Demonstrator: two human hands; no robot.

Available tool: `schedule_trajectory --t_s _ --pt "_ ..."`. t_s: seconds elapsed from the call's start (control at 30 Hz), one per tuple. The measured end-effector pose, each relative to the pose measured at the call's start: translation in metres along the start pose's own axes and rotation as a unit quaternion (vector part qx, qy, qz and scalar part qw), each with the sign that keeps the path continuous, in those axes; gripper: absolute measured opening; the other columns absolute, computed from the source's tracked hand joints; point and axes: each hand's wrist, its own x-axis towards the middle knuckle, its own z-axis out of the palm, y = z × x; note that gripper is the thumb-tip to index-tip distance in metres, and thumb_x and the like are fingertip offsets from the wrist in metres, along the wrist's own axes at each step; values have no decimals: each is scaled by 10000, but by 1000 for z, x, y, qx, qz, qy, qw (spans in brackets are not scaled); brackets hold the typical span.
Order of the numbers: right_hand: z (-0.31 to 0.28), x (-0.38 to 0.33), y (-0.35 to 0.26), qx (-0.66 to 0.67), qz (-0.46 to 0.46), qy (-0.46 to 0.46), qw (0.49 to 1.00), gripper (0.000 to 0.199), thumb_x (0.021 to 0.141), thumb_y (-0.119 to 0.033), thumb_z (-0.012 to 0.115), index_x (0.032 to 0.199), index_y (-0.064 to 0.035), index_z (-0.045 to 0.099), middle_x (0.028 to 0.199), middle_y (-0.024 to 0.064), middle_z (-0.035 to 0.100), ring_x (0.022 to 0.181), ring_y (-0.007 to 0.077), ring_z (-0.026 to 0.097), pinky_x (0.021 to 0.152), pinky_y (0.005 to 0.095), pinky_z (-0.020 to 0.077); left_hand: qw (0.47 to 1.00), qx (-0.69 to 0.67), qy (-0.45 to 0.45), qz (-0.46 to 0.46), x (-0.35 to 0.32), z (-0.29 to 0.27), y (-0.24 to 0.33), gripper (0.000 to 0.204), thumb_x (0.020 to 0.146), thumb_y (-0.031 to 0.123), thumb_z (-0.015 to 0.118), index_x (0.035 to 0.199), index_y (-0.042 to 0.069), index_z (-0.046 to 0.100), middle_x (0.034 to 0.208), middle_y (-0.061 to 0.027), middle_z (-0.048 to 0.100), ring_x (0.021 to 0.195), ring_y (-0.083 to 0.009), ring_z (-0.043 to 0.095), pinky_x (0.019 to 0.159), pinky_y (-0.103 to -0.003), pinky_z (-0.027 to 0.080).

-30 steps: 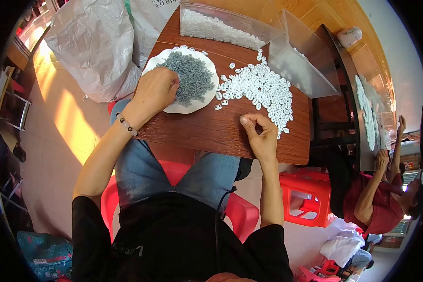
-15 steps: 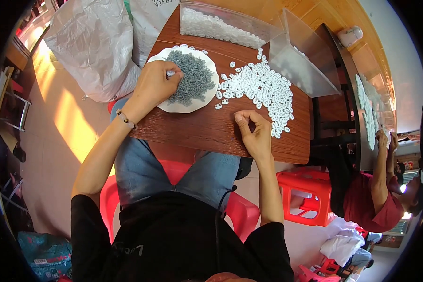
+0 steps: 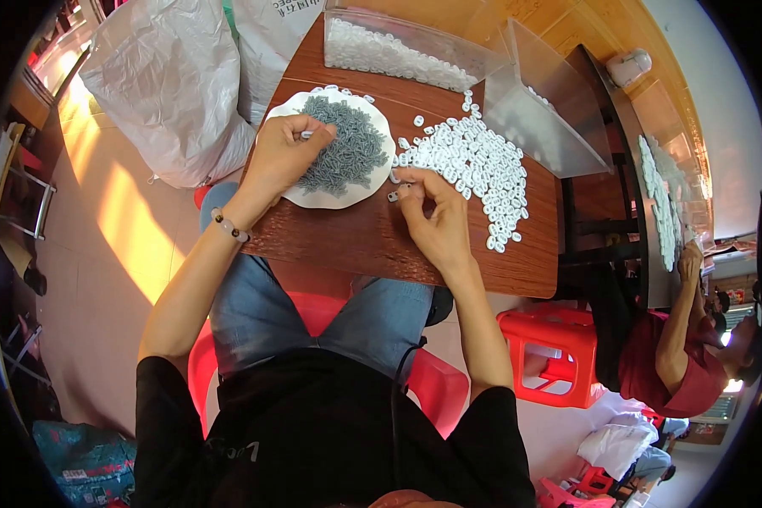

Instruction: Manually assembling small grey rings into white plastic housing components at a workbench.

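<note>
A scalloped white plate [image 3: 366, 188] bears a heap of small grey spring-like pieces [image 3: 347, 144]. Over its left side, my left hand [image 3: 284, 159] pinches a small white piece [image 3: 306, 135] between thumb and fingers. My right hand [image 3: 440, 222] has thumb and index finger curled together at the near left edge of a spread of white oval pieces [image 3: 474, 157] with holes. One loose white piece [image 3: 392, 196] lies beside that thumb. Whatever is between the right fingertips, if anything, is hidden.
Clear bins [image 3: 406, 55] of white pieces stand along the wooden table's [image 3: 339, 241] far edge. White sacks [image 3: 165, 93] stand on the left. Right of me are a red stool [image 3: 550, 356] and a person in a dark red shirt [image 3: 669, 364] at another table.
My right hand has moved left and away from me, to the loose white pieces beside the plate. My left hand has shifted slightly, still pinching its white piece.
</note>
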Motion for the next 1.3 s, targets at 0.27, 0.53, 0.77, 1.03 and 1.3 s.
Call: schedule_trajectory --t_s 0.27,0.53,0.77,1.03,1.3 --pt "32 31 -2 87 -14 -38 995 138 882 -76 612 984 -5 672 746 -14 628 684 30 535 630 196 434 998 -70 1 -2 -17 18 16 228 864 225 684 811 4 672 611 37 568 511 3 438 442 -180 298" --pt "44 35 -6 151 -15 -33 988 89 878 -86 645 911 -4 657 726 -37 604 646 5 493 572 165 385 996 -43 34 66 -20 24 11 218 868 169 658 781 -31 647 610 30 566 522 -8 445 441 -208 324" --pt "46 36 -11 120 -54 -14 991 67 858 -77 651 878 -14 663 694 -65 566 618 -1 443 539 167 343 993 22 41 111 -14 23 -9 256 887 192 614 762 -30 638 536 1 517 484 -36 405 434 -256 320" --pt "47 42 -9 300 32 -60 951 93 839 -65 656 897 3 680 710 -21 618 625 13 495 554 176 372 980 89 103 142 -23 29 7 194 886 143 613 813 -36 619 626 -121 583 498 -160 513 477 -305 399" --pt "48 42 -8 355 87 -81 927 137 843 -102 641 920 3 685 719 11 631 624 42 511 588 189 398 934 184 157 264 -29 28 17 88 869 80 618 857 3 577 810 -133 584 633 -281 608 550 -349 483"
